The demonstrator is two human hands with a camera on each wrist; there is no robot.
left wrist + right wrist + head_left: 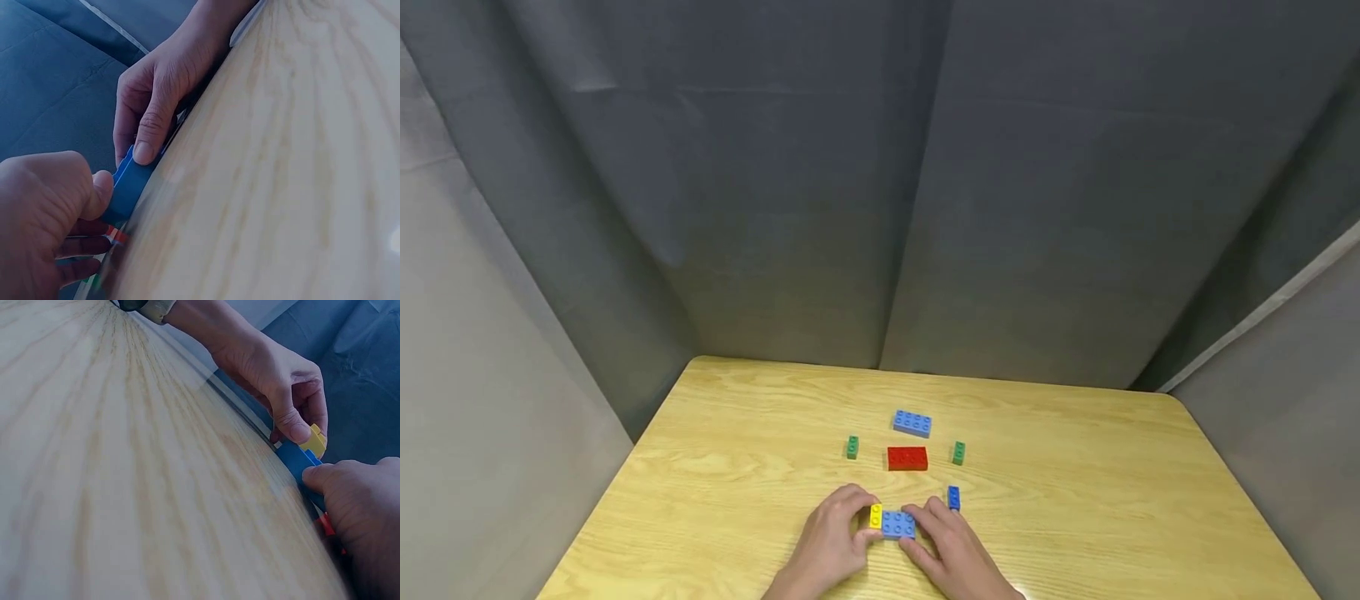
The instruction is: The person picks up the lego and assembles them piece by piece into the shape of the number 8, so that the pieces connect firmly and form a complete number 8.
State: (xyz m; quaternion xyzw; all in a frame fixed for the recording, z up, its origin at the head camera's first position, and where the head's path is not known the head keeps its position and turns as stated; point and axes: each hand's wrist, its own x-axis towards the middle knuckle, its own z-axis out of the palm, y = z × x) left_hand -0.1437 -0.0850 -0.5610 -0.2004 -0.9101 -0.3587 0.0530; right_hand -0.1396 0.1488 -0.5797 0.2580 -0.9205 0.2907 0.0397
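Near the front of the table, my left hand [832,537] pinches a small yellow toy brick [876,517] between thumb and fingers. The yellow brick sits at the left end of a light blue brick [898,524], its studs facing up. My right hand [951,550] grips the other end of that blue brick, thumb on the near side and fingers on the far side. In the right wrist view, the yellow brick [314,442] rises higher than the blue one. The left wrist view shows the blue brick's side between both hands, with the yellow brick hidden.
Beyond the hands lie a red brick [907,458], another light blue brick [912,423], and two small green bricks [852,447] to either side. A small dark blue brick [953,497] lies close by the right fingers. Grey curtains [805,208] surround the wooden table [1075,500].
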